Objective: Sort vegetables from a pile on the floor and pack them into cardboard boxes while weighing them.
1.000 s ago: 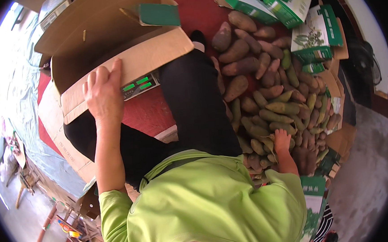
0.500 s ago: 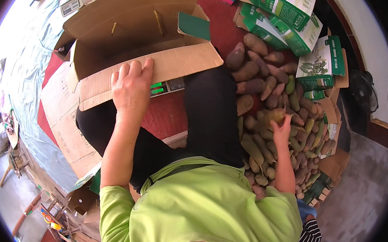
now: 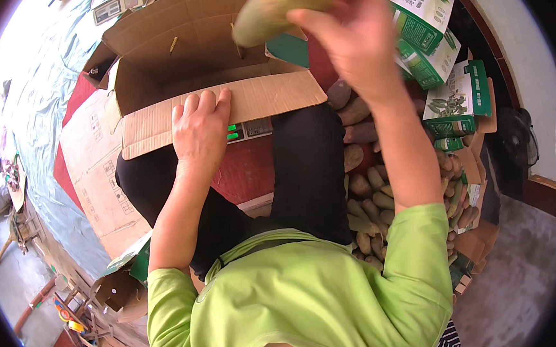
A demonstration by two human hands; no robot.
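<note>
A large open cardboard box [image 3: 199, 61] stands in front of my knees, its inside partly shadowed. My left hand [image 3: 202, 124] is closed over the box's near flap [image 3: 272, 96], fingers curled at the fold. Raised at the top of the view, my right hand [image 3: 352, 39] grips a long greenish-brown tuber [image 3: 267, 13], thumb along its underside. The tuber is above the right side of the box and slightly blurred. Beneath the near flap shows a scale [image 3: 249, 130] with lit green digits.
A heap of similar tubers [image 3: 371, 215] lies right of my legs, partly hidden by my right arm. Green and white cartons [image 3: 456, 96] are stacked beyond it. A black fan [image 3: 520, 134] stands at the right. Flattened cardboard [image 3: 101, 179] and a pale blue sheet [image 3: 46, 125] lie left.
My right hand has lifted a tuber from the heap and carried it up and left toward the box. My left hand keeps its place on the flap.
</note>
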